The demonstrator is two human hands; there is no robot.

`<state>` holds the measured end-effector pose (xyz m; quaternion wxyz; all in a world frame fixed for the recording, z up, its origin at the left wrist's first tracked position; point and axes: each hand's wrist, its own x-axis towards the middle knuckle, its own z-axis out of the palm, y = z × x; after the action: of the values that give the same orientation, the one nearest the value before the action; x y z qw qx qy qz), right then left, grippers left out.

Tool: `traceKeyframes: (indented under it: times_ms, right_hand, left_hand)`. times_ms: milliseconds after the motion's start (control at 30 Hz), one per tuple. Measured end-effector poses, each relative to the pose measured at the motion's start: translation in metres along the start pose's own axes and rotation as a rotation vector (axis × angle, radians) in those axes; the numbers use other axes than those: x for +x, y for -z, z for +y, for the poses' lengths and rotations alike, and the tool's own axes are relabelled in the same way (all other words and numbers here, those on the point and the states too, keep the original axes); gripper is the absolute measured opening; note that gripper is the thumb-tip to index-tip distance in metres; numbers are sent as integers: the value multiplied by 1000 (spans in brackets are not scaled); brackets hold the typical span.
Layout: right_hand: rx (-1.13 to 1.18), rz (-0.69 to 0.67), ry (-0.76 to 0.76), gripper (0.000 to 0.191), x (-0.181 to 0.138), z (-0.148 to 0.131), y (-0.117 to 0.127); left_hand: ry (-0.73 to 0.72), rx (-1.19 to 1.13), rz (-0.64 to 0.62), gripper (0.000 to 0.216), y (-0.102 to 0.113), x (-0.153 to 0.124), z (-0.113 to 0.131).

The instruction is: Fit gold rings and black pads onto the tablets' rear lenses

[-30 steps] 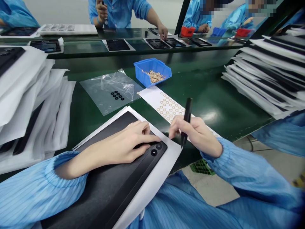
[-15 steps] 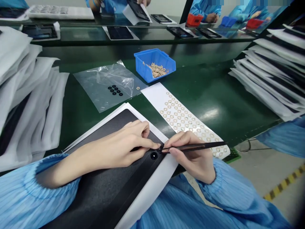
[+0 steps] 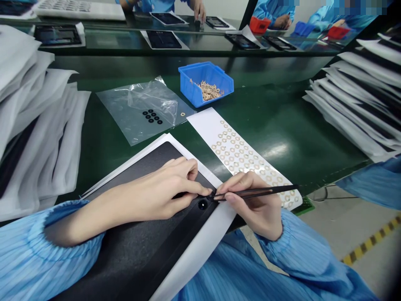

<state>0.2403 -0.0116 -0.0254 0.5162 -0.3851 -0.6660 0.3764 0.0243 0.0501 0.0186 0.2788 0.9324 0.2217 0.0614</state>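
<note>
Head view: the right hand (image 3: pixel 257 207) sits at the lower centre-right of the frame, thumb and fingers pinched around a pair of black tweezers (image 3: pixel 260 192). Their long axis runs almost level across the picture, with the blunt end out to the right over the strip of ring stickers (image 3: pixel 239 154) and the points aimed left. The points end at the corner of the dark panel (image 3: pixel 140 246), which lies on a white sheet (image 3: pixel 200 251) across the person's lap and the near table edge.

The left hand (image 3: pixel 159 194) comes in from the lower left and rests palm down on the panel. It grasps nothing that shows. Its outer fingers are curled and its index finger is stretched right, so the fingertip meets the tweezer points. Whether a small part is caught between them is too fine to tell.

The round lens opening (image 3: pixel 202 204) lies just below and slightly left of that meeting point. It is uncovered, and is nearer the left fingertip than the right hand's knuckles.

Further up the frame a blue bin (image 3: pixel 219 88) holds loose pale rings. To its left is a clear bag (image 3: pixel 125 113) with small black rings (image 3: pixel 152 116) on it.
</note>
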Motion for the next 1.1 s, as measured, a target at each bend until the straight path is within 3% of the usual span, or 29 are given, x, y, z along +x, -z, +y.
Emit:
traceKeyframes:
  times_ms: [300, 1100]
  right_hand:
    - [-1, -19, 38, 22, -4, 1, -2]
    - [-3, 58, 41, 24, -9, 0, -7]
  left_hand:
    - [4, -15, 11, 30, -2, 0, -1]
    - [16, -17, 6, 31, -1, 1, 0]
